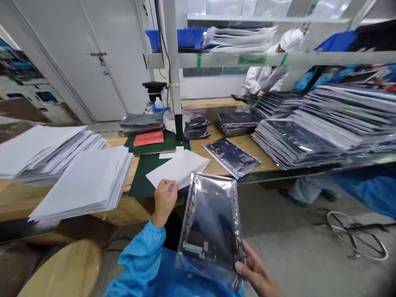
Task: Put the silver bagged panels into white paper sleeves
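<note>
My right hand (255, 270) grips the lower right corner of a dark flat panel in a clear plastic bag (212, 227), its thumb on top. The bagged panel is tilted up in front of my body, and its plastic is shiny and wrinkled along the edges. To its left, my left hand (166, 201) is closed, fingers curled, near white paper sheets (176, 167) on a green mat (139, 177). A small greyish spot shows at its fingers; I cannot make out what it is. Another bagged panel (232, 156) lies flat on the table beyond.
Stacks of white paper (83, 177) stand at the left. Tall piles of bagged panels (303, 140) fill the right. A red packet (148, 138), a shelf post (173, 74) and a round stool (64, 272) are nearby. A person in white (262, 78) works beyond the table.
</note>
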Motion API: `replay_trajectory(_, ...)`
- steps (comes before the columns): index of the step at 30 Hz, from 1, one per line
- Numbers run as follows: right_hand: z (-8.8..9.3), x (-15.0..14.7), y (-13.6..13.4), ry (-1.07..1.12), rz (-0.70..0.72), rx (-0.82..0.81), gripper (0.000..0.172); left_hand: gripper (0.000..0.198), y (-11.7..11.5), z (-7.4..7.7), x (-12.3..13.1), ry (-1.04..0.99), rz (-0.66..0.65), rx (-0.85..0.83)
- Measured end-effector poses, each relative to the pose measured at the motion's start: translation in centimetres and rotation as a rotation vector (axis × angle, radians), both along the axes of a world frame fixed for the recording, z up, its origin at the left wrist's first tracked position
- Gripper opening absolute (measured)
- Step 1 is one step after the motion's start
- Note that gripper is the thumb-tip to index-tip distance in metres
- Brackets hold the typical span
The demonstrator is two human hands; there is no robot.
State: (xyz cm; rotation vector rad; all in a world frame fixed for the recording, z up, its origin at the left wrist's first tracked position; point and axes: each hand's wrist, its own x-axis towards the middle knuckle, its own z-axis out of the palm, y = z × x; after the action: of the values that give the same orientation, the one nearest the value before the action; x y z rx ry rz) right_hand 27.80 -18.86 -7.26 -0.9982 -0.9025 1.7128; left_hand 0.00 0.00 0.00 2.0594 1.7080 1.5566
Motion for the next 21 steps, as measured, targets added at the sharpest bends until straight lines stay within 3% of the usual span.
replay_trajectory(5,1.0,-0.4,0.2,-0.001,0.025,-0.012,0.078,0.014,-0.3,-1.0,0.7,0.068,0.075,0.162)
replay_trajectory(11,3.5,-1.7,2.1,-0.049,0.017,0.034,0.065,0.031,-1.8,-3.0,0.8,0.089,0.034,0.289)
replay_trajectory(18,3.5,-3.8,3.6,-0.062,-0.105,0.038,0.061,0.048,-3.7,-4.8,-0.3,-0.151,0.315,0.154)
replay_trajectory(21,3.6,-4.7,4.1,-0.048,-0.111,0.021,0.067,0.047,-4.6,-5.7,-0.8,-0.255,0.331,0.044)
